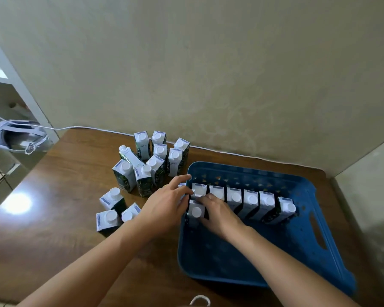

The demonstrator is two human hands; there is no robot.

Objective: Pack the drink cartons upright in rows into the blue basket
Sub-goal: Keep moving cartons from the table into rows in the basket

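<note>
A dark brown wooden counter [60, 218] set against a pale beige wall [208, 63] carries a wide, shallow blue plastic basket [297, 251] with perforated walls and a cut-out handle on its right side. Inside the basket, a row of six upright white-topped drink cartons [251, 201] with round white caps stands along the far wall, each touching or nearly touching its neighbour. To the left of the basket, a loose cluster of the same dark green and white cartons [151, 160] waits on the counter, most upright, one tilted [129, 155] against the others, and three more [115, 209] standing apart nearer the person. Two bare forearms reach in from the bottom of the scene. The left hand [166, 202] lies over the basket's left rim, fingers [182, 189] stretched out and pressed against the left side of the cartons in the near-left corner. The right hand [217, 212] is inside the basket, its fingers curled around a single upright carton [195, 212] that begins a second row just in front of the first row's leftmost carton. A thin white cable [208, 147] runs along the foot of the wall, and a white and grey appliance [16, 138] sits off the counter's left end.
</note>
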